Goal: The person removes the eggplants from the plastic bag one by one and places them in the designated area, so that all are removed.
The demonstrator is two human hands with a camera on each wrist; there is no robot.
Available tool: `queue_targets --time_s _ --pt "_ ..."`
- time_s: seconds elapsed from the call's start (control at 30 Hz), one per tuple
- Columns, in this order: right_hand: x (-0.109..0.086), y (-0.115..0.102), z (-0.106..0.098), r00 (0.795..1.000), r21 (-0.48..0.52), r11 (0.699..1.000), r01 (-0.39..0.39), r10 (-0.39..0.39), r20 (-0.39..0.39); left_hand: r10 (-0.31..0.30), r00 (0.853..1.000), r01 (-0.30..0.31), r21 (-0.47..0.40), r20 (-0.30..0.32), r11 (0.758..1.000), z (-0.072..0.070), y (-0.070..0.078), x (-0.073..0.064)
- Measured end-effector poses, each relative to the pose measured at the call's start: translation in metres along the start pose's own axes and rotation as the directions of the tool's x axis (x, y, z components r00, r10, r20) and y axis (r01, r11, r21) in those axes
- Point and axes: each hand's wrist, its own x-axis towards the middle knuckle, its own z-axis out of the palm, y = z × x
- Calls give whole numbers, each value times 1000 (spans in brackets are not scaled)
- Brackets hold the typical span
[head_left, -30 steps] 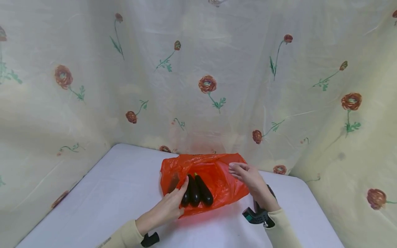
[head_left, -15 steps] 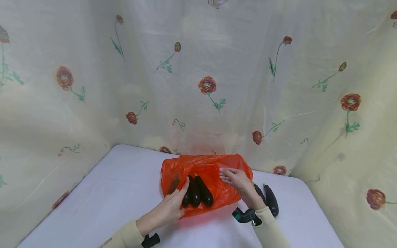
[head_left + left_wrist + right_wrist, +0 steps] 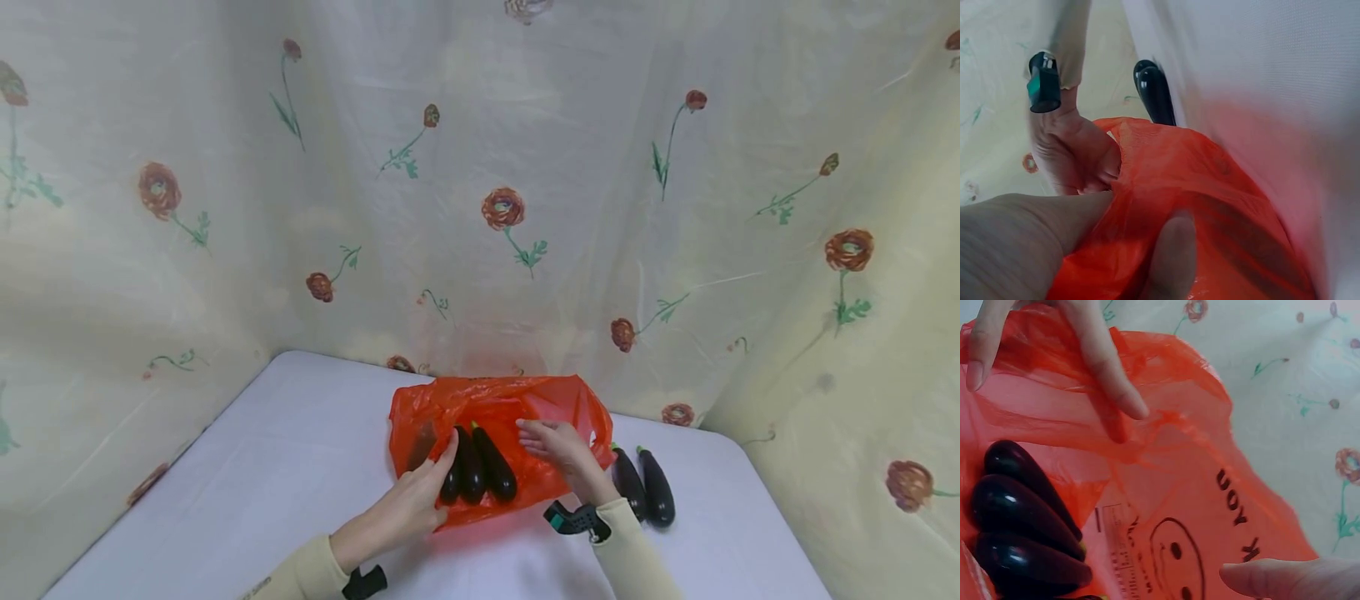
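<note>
A red plastic bag [image 3: 536, 487] lies on its side with its mouth facing me. Three dark eggplants [image 3: 492, 467] rest side by side in it. My left hand [image 3: 405, 504] grips the bag's left rim; the thumb lies along the leftmost eggplant in the head view. My right hand [image 3: 558, 450] hovers at the bag's mouth with relaxed fingers and nothing held. In the right wrist view its fingers [image 3: 1113, 381] and thumb [image 3: 1285, 578] stand wide apart over the bag's printed inside, near the eggplants [image 3: 1022, 509].
Two more eggplants [image 3: 657, 487] lie close together on the white table [image 3: 315, 433], just right of the bag. A flowered curtain [image 3: 420, 208] hangs behind the table and along both sides. Each wrist wears a black camera [image 3: 573, 518].
My right hand has moved left and slightly down, from the bag's right side to over its mouth. The two eggplants on the right have come into sight. My left hand keeps its grip.
</note>
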Motion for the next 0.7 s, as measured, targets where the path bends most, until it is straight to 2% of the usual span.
queue_targets --time_s 0.13,0.27,0.37,0.7 --pt "4 8 4 999 49 999 -9 7 46 -11 1000 11 3 6 1000 1 0 0" --pt "7 12 11 999 52 998 -37 36 21 -15 1000 15 24 4 1000 1 0 1" --pt "9 16 15 998 29 998 -55 55 3 -12 1000 12 37 2 999 2 -1 0" --pt "10 26 22 999 -61 997 -50 50 -1 -2 1000 2 39 0 999 1 -2 1"
